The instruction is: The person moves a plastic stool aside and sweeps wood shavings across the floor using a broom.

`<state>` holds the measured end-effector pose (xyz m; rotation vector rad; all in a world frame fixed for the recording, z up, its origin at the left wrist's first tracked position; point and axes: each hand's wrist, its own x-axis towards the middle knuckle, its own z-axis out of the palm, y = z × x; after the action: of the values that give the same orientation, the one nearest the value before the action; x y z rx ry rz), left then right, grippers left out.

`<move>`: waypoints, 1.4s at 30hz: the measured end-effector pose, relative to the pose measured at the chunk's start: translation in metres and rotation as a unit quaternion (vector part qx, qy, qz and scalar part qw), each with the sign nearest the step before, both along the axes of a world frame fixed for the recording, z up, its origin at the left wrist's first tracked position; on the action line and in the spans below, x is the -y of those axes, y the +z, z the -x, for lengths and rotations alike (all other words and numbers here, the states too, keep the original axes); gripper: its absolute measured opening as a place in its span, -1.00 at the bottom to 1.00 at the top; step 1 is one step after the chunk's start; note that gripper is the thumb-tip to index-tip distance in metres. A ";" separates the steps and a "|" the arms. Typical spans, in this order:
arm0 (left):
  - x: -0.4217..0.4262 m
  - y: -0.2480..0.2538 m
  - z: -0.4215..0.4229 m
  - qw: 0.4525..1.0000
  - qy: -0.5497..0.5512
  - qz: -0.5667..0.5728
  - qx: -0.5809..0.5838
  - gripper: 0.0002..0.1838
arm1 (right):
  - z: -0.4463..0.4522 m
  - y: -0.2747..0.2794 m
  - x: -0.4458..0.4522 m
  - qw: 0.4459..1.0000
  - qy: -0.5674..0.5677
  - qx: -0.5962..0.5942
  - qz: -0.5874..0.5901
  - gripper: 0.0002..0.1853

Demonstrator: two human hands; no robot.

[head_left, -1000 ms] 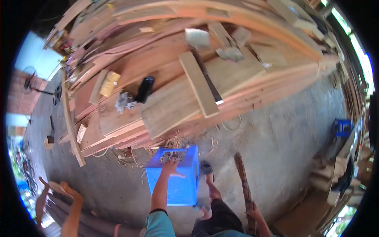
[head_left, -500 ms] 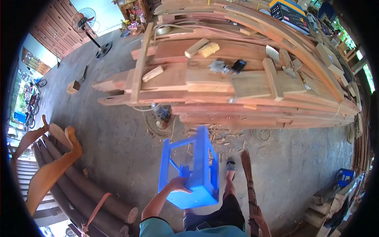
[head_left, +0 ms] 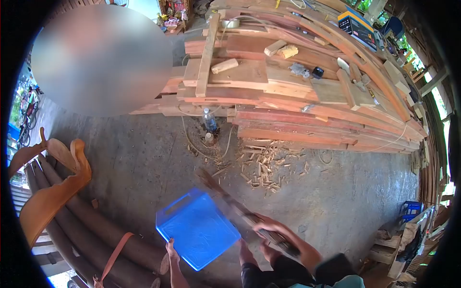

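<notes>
The blue plastic stool is tilted, its flat seat facing up toward me. My left hand grips its near left edge, with the fingers partly hidden by the seat. Wrapped round a stick broom is my right hand, to the right of the stool. The broom slants from upper left to lower right, and its thin tip is above the stool's right side. Wood shavings lie scattered on the concrete floor beyond the stool and broom.
Stacked planks stand ahead, with tools and offcuts on top. A water bottle is on the floor by them. Dark logs and a curved wooden piece lie left. Another blue stool sits right. A blurred patch covers the upper left.
The blue stool has turned and moved left in my left hand. My right hand has swung the broom from upright to a slant toward the left. The view has shifted, showing more of the shavings.
</notes>
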<state>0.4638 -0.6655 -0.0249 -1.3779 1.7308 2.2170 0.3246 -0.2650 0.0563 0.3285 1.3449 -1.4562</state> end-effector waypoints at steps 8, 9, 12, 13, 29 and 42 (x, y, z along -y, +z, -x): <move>0.024 -0.041 -0.061 0.990 -0.008 -0.052 0.134 -0.31 | -0.062 -0.081 -0.027 0.967 -0.212 0.064 -0.128 -0.70; 0.029 -0.046 -0.053 0.969 0.050 -0.125 0.208 -0.32 | -0.083 -0.077 -0.050 0.955 -0.246 0.081 -0.147 -0.72; 0.045 -0.084 -0.057 0.931 0.133 -0.190 0.282 -0.35 | -0.136 -0.063 -0.108 0.921 -0.330 0.109 -0.179 -0.79; 0.046 -0.091 -0.065 0.928 0.141 -0.193 0.284 -0.36 | -0.151 -0.065 -0.123 0.911 -0.359 0.102 -0.173 -0.81; -0.235 0.071 0.016 0.856 -0.247 -0.444 0.091 -0.50 | -0.098 0.083 -0.015 0.956 -0.274 0.081 0.060 -0.71; -0.415 -0.019 0.053 0.689 -0.627 -0.188 0.310 -0.62 | -0.190 -0.125 -0.094 0.872 -0.459 0.157 0.064 -0.64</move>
<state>0.4112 -0.2506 -0.0440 -0.3894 1.1622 1.0075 0.5143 -0.1715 -0.0683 1.1804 0.8180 -2.1248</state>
